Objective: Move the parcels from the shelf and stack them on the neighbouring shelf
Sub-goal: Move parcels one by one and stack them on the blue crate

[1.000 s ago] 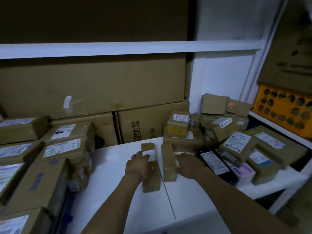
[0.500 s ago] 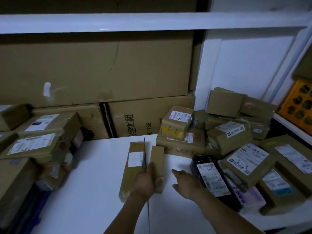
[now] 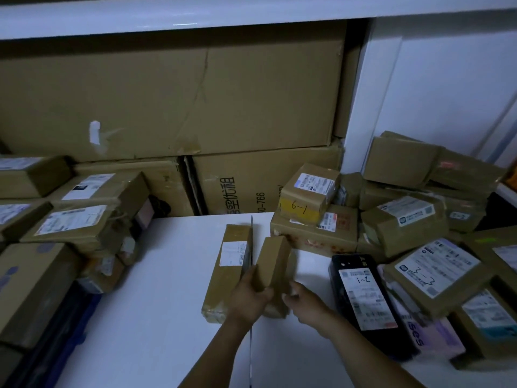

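Note:
Two long brown parcels lie at the seam between two white shelf boards (image 3: 173, 275). The labelled long parcel (image 3: 228, 271) rests on the left board. My left hand (image 3: 249, 296) grips the near end of the plain long parcel (image 3: 272, 264), which sits tilted just right of the seam. My right hand (image 3: 303, 302) touches that parcel's near right corner with fingers curled against it. A heap of parcels (image 3: 408, 222) covers the right shelf, and a stack of parcels (image 3: 72, 219) stands on the left one.
Large cardboard cartons (image 3: 173, 99) fill the back wall behind the shelf. A black parcel marked 1-2 (image 3: 363, 298) lies right of my right hand. A box marked 6-1 (image 3: 306, 194) sits on a flat carton behind the long parcels. A white shelf board runs overhead.
My left hand has taken hold of the plain parcel and tipped it up off the board. My right hand moved in to its near corner. The camera has moved closer and lower.

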